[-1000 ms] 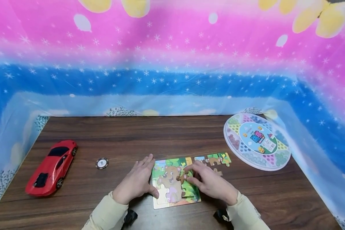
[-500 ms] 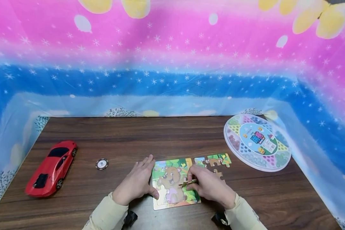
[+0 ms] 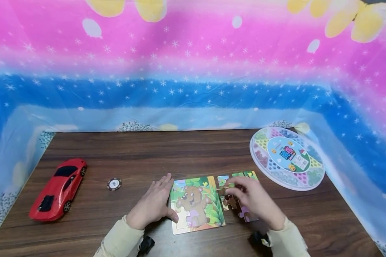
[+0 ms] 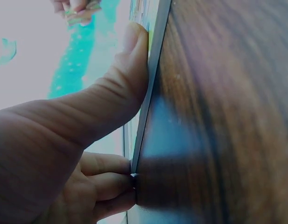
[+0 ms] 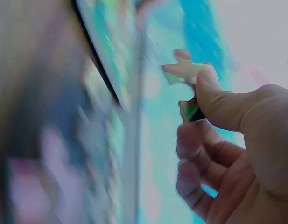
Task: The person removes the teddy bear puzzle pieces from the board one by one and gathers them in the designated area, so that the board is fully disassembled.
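A square puzzle board with a brown bear picture lies at the table's front middle. My left hand rests along its left side, fingers extended, with the thumb on the lower left corner; the left wrist view shows the thumb against the board's edge. To the right of the board my right hand pinches a puzzle piece between thumb and forefinger, lifted off the table. Loose pieces lie beneath and around that hand: a brown one, a purple one and a green one.
A red toy car stands at the left, with a poker chip between it and my left hand. At the back right lies a round board game with coloured marbles. A patterned cloth hangs behind the table.
My right hand has lifted the puzzle piece away from the bear board and carried it right, over the loose pieces. More of the board's right side shows. The left hand has stayed put.
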`<control>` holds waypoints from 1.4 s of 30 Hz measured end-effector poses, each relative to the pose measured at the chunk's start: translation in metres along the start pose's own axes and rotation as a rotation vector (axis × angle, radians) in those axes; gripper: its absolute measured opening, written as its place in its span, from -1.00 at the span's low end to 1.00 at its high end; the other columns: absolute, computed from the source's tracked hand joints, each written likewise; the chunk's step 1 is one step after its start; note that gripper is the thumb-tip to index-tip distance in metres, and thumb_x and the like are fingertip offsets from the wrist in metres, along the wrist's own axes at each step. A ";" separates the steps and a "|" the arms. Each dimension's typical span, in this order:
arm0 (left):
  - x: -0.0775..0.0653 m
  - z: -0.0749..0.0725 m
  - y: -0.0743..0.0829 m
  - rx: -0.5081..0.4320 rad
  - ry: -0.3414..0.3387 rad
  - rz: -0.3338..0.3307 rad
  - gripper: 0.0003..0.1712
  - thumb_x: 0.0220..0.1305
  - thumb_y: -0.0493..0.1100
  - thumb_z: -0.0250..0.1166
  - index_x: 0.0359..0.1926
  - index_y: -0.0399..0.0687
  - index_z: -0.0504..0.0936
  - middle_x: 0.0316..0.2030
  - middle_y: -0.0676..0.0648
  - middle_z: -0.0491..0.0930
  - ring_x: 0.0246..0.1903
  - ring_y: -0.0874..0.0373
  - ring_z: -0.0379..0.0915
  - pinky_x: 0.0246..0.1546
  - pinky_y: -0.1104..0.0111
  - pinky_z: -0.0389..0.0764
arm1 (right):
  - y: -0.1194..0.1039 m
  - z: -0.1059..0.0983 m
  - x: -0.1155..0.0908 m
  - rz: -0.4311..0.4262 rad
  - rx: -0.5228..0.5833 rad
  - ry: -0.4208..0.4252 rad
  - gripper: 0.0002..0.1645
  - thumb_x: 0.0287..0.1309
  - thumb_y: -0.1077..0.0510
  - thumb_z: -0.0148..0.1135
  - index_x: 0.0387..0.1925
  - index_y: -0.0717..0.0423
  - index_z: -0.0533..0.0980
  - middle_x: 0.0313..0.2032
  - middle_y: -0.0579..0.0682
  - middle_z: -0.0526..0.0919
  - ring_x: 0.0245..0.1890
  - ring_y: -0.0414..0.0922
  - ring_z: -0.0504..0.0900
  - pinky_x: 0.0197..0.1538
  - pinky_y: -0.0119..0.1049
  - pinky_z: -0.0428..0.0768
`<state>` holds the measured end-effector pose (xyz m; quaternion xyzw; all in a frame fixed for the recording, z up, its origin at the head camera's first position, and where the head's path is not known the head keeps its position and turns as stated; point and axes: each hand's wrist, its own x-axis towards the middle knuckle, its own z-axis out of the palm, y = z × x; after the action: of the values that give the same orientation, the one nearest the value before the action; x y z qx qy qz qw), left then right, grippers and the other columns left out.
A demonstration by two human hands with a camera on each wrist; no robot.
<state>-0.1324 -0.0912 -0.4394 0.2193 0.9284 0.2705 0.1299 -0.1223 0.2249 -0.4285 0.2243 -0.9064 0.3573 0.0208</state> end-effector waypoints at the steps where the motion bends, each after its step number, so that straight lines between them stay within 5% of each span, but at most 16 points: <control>1: 0.000 0.000 0.000 0.000 -0.003 -0.002 0.34 -0.39 0.08 0.64 0.38 -0.46 0.21 0.43 -0.37 0.04 0.42 -0.25 -0.05 0.35 -0.17 0.04 | 0.004 -0.009 -0.004 0.049 -0.019 0.030 -0.76 0.16 0.10 0.33 -0.10 -0.05 0.64 -0.44 -0.22 0.60 -0.61 -0.28 0.44 -0.57 -0.39 0.50; 6: 0.002 0.000 -0.001 -0.002 -0.018 -0.010 0.32 -0.34 0.07 0.64 0.39 -0.44 0.20 0.44 -0.36 0.02 0.43 -0.24 -0.08 0.36 -0.17 0.03 | 0.029 -0.046 -0.027 0.337 -0.092 0.095 -0.57 0.10 0.00 0.39 -0.02 0.07 0.55 -0.49 -0.11 0.50 -0.54 -0.19 0.44 -0.49 -0.35 0.46; 10: 0.003 0.000 -0.001 -0.006 -0.026 -0.020 0.32 -0.33 0.06 0.64 0.40 -0.43 0.18 0.45 -0.36 0.01 0.43 -0.24 -0.09 0.36 -0.17 0.01 | 0.050 -0.060 -0.045 0.428 -0.082 0.057 -0.63 0.08 0.03 0.42 -0.16 0.15 0.53 -0.51 -0.08 0.49 -0.53 -0.19 0.43 -0.46 -0.36 0.45; 15: 0.003 0.001 -0.001 0.008 -0.021 -0.026 0.33 -0.34 0.08 0.63 0.40 -0.43 0.17 0.45 -0.36 0.01 0.43 -0.24 -0.08 0.36 -0.17 0.01 | 0.065 -0.059 -0.054 0.436 -0.072 -0.026 -0.68 0.08 0.08 0.42 -0.19 0.17 0.58 -0.56 -0.10 0.50 -0.57 -0.23 0.45 -0.44 -0.38 0.46; 42: 0.006 0.002 -0.002 0.063 -0.029 -0.021 0.38 -0.36 0.14 0.63 0.41 -0.44 0.14 0.44 -0.37 0.02 0.43 -0.24 -0.08 0.36 -0.16 0.02 | 0.063 -0.044 -0.046 0.491 -0.230 0.067 -0.67 0.12 0.09 0.40 -0.17 0.22 0.56 -0.44 -0.06 0.54 -0.48 -0.16 0.45 -0.36 -0.25 0.46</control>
<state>-0.1373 -0.0893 -0.4426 0.2175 0.9366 0.2367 0.1393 -0.1125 0.3123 -0.4453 -0.0178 -0.9671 0.2536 -0.0110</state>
